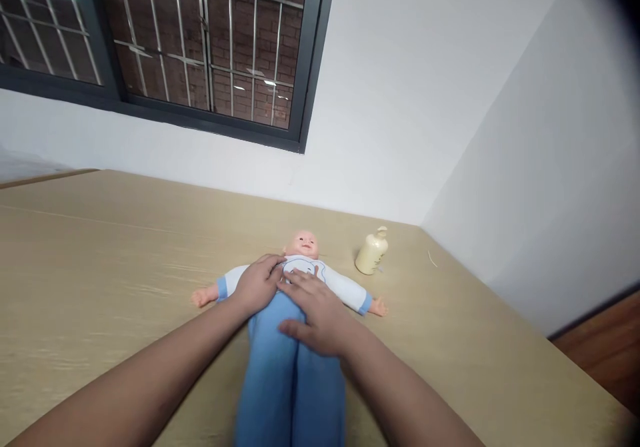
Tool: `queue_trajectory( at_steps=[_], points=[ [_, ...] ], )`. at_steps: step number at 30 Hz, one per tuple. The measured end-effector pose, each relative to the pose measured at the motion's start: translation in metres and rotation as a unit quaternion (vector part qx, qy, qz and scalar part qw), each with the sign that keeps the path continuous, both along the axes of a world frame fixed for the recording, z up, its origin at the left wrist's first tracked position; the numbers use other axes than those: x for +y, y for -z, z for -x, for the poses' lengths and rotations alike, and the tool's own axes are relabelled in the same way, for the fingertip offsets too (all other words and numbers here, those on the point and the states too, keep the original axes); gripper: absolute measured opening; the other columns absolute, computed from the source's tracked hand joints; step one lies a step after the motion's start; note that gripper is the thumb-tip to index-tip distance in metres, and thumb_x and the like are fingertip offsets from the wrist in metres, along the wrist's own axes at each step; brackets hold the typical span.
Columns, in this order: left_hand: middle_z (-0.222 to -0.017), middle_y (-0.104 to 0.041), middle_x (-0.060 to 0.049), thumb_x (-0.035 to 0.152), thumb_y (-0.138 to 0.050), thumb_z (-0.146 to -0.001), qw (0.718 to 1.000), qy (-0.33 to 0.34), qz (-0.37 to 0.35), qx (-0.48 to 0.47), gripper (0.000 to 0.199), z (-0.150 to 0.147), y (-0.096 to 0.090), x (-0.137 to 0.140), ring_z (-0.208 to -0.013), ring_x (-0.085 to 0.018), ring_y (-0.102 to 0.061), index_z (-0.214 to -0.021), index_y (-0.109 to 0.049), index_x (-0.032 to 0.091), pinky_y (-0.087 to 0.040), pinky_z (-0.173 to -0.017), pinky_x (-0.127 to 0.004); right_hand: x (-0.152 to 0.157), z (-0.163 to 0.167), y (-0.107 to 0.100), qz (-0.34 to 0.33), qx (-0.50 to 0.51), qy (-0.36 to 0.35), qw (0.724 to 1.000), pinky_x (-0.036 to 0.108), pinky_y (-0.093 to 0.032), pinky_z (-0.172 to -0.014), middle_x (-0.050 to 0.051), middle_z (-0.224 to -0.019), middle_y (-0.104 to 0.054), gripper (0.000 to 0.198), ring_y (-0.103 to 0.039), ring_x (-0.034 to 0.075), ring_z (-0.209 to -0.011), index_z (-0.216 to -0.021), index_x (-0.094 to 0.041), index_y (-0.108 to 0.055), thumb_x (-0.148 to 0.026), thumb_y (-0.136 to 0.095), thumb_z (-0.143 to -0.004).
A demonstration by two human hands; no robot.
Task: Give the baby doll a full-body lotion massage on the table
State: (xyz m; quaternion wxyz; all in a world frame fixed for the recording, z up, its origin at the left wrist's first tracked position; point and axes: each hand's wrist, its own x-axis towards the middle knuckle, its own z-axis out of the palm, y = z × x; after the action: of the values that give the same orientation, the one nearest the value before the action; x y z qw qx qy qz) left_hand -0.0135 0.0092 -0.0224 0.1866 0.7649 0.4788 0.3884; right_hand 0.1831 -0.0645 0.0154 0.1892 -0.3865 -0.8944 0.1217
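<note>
A baby doll (304,244) lies on its back on the wooden table, arms spread to both sides. It wears a white top (344,290) with blue cuffs and a printed figure on the chest, and blue trousers (273,380). My left hand (261,283) rests on the left side of the doll's torso, fingers stretched toward its chest. Lying flat over the belly and lower chest is my right hand (316,310), its fingers spread and the thumb apart. Both hands hold nothing. The doll's feet are out of view.
A cream pump bottle (372,252) stands right of the doll's head. The light wooden tabletop (125,247) meets a white wall (390,100) at the back. A dark-framed barred window (210,117) is at upper left. A thin white strand (432,259) lies at the right.
</note>
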Motion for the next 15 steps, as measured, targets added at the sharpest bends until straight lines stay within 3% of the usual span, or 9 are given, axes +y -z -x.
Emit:
queue_trajectory(
  at_steps=[4, 11, 15],
  points=[
    [-0.128, -0.063, -0.009, 0.034, -0.037, -0.096, 1.0, 0.01, -0.019, 0.022, 0.041, -0.003, 0.003, -0.001, -0.121, -0.025, -0.057, -0.123, -0.063, 0.019, -0.042, -0.105, -0.039, 0.023, -0.016, 0.008, 0.002, 0.05, 0.055, 0.997, 0.052, -0.019, -0.121, 0.006, -0.157, -0.036, 0.051, -0.027, 0.025, -0.147, -0.14, -0.031, -0.051, -0.055, -0.047, -0.096],
    [-0.13, -0.063, -0.01, 0.037, -0.041, -0.095, 1.0, 0.018, -0.02, 0.006, 0.041, -0.002, 0.002, -0.004, -0.123, -0.028, -0.056, -0.125, -0.064, 0.02, -0.041, -0.105, -0.041, 0.049, -0.04, 0.033, 0.033, 0.233, 0.112, 0.966, 0.043, -0.033, -0.116, 0.006, -0.142, -0.055, 0.044, -0.046, 0.021, -0.136, -0.132, -0.028, -0.06, -0.05, -0.049, -0.096],
    [-0.131, -0.063, -0.011, 0.037, -0.041, -0.095, 1.0, 0.012, -0.021, 0.009, 0.043, -0.002, 0.001, -0.006, -0.124, -0.028, -0.055, -0.126, -0.063, 0.018, -0.04, -0.106, -0.042, 0.051, -0.044, 0.037, 0.022, 0.253, 0.118, 0.96, 0.041, -0.038, -0.113, 0.006, -0.138, -0.059, 0.045, -0.052, 0.022, -0.131, -0.131, -0.026, -0.061, -0.049, -0.052, -0.094]
  ],
)
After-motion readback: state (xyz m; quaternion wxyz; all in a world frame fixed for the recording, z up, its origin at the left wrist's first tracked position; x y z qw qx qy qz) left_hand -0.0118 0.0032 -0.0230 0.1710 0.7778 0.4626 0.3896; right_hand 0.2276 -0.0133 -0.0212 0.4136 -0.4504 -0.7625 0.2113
